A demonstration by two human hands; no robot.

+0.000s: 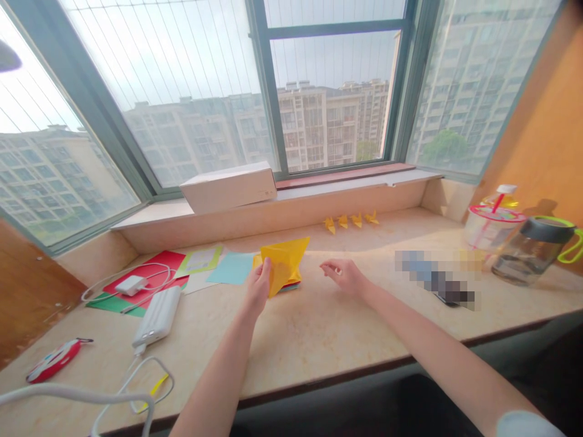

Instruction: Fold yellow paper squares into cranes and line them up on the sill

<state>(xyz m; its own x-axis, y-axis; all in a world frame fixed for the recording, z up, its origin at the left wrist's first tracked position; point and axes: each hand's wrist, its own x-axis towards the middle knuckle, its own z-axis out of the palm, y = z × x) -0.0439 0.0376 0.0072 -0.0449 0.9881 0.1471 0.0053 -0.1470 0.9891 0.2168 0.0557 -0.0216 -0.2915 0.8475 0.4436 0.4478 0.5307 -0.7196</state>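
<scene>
My left hand [259, 284] pinches a sheet of yellow origami paper [283, 261] between thumb and fingers, tilted up over the table. Creases cross the sheet, and its top right corner points upward. Just behind it and partly hidden lies a stack of coloured paper [291, 286]. To the right of the sheet, apart from it, my right hand [342, 274] hovers low over the table with its fingers curled in and nothing visible in them. Several small yellow folded paper birds [357, 220] stand in a row near the back ledge.
Loose coloured sheets [234, 267], a white charger [131, 284] and a white power bank [157, 315] with cables lie left. A red and white object [55, 361] is at far left. Right are a blurred-out item [435, 279], a lidded cup [492, 224] and a bottle [528, 249]. A white box [230, 188] rests on the sill.
</scene>
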